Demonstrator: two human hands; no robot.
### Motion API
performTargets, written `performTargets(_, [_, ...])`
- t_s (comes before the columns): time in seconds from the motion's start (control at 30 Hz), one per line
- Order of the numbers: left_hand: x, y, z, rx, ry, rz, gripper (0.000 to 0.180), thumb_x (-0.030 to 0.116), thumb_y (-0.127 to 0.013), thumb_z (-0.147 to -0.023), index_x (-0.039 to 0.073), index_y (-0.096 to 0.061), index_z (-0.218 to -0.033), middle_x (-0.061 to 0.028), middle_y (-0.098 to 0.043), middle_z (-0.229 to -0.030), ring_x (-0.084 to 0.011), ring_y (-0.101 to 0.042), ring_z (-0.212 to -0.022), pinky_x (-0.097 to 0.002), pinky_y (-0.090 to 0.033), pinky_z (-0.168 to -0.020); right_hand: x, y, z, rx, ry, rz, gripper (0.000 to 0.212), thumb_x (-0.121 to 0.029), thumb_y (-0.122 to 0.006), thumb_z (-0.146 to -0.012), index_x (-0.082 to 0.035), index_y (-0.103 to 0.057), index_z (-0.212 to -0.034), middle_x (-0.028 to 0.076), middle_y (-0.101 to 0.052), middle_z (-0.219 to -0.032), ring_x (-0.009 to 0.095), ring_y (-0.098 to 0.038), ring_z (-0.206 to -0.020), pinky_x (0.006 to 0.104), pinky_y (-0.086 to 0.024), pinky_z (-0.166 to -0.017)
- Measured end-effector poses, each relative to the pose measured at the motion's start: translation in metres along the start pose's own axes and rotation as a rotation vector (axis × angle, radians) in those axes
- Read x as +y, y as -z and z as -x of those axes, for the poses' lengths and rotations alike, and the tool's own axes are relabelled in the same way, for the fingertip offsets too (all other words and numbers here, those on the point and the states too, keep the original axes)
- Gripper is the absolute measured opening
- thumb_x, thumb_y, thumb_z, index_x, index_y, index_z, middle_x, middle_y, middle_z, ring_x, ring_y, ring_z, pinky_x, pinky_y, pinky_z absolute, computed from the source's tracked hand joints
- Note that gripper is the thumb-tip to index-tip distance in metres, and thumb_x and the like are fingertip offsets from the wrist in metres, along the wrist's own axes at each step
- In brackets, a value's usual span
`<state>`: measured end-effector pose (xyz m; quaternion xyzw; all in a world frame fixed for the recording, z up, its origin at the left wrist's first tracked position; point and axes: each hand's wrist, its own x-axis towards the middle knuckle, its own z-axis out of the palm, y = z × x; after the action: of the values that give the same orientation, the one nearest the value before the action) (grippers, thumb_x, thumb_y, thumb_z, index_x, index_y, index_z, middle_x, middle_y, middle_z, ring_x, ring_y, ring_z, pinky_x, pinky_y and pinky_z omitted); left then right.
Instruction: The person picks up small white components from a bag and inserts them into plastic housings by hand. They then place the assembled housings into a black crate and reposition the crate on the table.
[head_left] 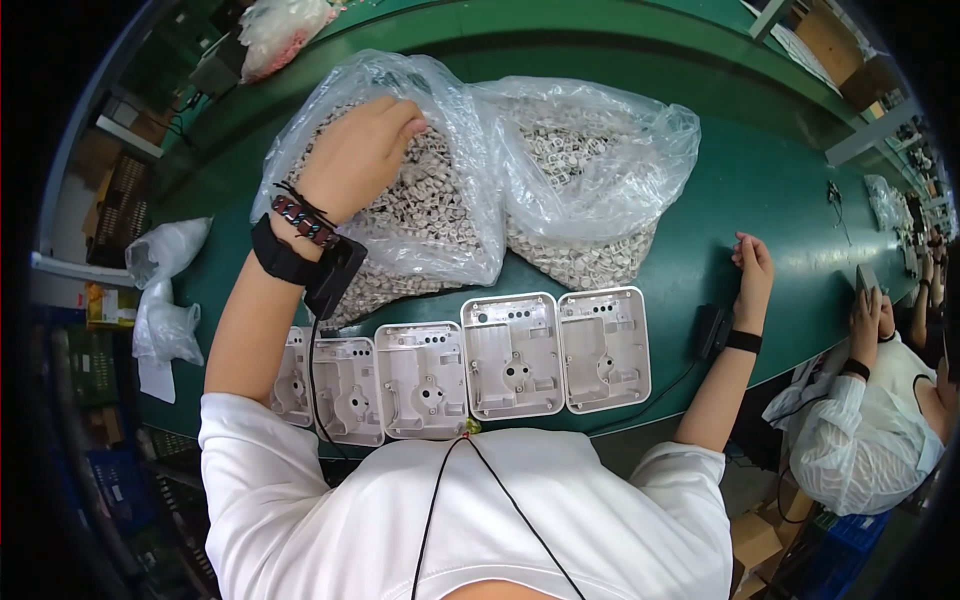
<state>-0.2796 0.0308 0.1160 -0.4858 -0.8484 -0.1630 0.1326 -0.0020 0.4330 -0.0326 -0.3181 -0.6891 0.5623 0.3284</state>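
My left hand (365, 150) is over the mouth of the left clear plastic bag (455, 250), its fingers curled downward and their tips hidden. Whatever they pinch cannot be made out. Small pale grey plastic parts (420, 200) fill this bag. Beside it stands a second clear bag (600, 190) with similar pieces. A row of several white plastic housings (515, 400) lies in front of the bags, open side up, with posts and dark holes inside. To the right, my right hand (757, 275) rests on the green table, fingers loosely bent and apart, holding nothing visible.
Crumpled clear bags (168, 320) lie at the table's left edge. A bag with pinkish contents (280, 35) sits at the far left. On the right, a co-worker (865, 430) in a white top works at the same table (700, 220). A black cable trails from each of my wrists.
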Motion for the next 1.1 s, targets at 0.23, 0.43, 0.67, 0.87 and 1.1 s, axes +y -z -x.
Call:
performTargets(0.23, [0.002,-0.003,0.002,0.013,0.085,0.234,0.022,0.023,-0.049,-0.091,0.003,-0.057,-0.091,-0.0111,-0.054,-0.069,-0.0301,-0.056,-0.069,-0.0367,-0.045,-0.063,-0.003,0.000,0.001,-0.001,-0.010,0.026,0.021,-0.020,-0.052,-0.093,-0.002,-0.063,-0.098,0.000,-0.056,-0.081,0.007,-0.047,-0.072,0.0197,-0.038,-0.068])
performTargets(0.43, [0.028,0.018,0.033,-0.198,0.418,2.073,0.031,0.031,-0.042,-0.096,0.006,-0.052,-0.081,-0.0004,-0.038,-0.055,-0.0128,-0.039,-0.051,-0.0271,-0.032,-0.045,-0.087,-0.028,0.064,0.015,0.258,0.025,0.016,-0.014,-0.054,-0.091,0.000,-0.061,-0.098,0.002,-0.056,-0.084,0.010,-0.050,-0.078,0.0228,-0.040,-0.071])
performTargets(0.67, [0.123,0.004,0.067,-0.048,0.749,2.556,0.034,0.037,-0.040,-0.097,0.009,-0.050,-0.079,0.0021,-0.038,-0.060,-0.0085,-0.034,-0.050,-0.0237,-0.027,-0.044,-0.196,-0.120,0.176,-0.596,0.972,0.196,0.034,-0.012,-0.071,-0.072,-0.002,-0.060,-0.103,0.013,-0.056,-0.091,0.024,-0.053,-0.074,0.0303,-0.043,-0.069])
performTargets(0.87, [0.156,-0.001,0.070,-0.128,1.167,2.285,0.032,0.038,-0.041,-0.096,0.010,-0.052,-0.087,0.0014,-0.049,-0.076,-0.0103,-0.045,-0.061,-0.0217,-0.034,-0.052,-0.189,-0.160,0.184,-0.518,0.931,0.321,0.037,-0.010,-0.074,-0.067,-0.005,-0.062,-0.101,0.010,-0.052,-0.092,0.023,-0.051,-0.076,0.0304,-0.042,-0.065])
performTargets(1.1, [0.155,-0.004,0.076,-0.212,1.217,2.310,0.032,0.040,-0.042,-0.095,0.010,-0.054,-0.094,0.0013,-0.052,-0.083,-0.0106,-0.050,-0.071,-0.0216,-0.038,-0.061,-0.169,-0.161,0.183,-0.556,0.601,0.081,0.028,-0.006,-0.073,-0.067,-0.005,-0.063,-0.093,0.008,-0.050,-0.090,0.018,-0.048,-0.077,0.0260,-0.039,-0.065])
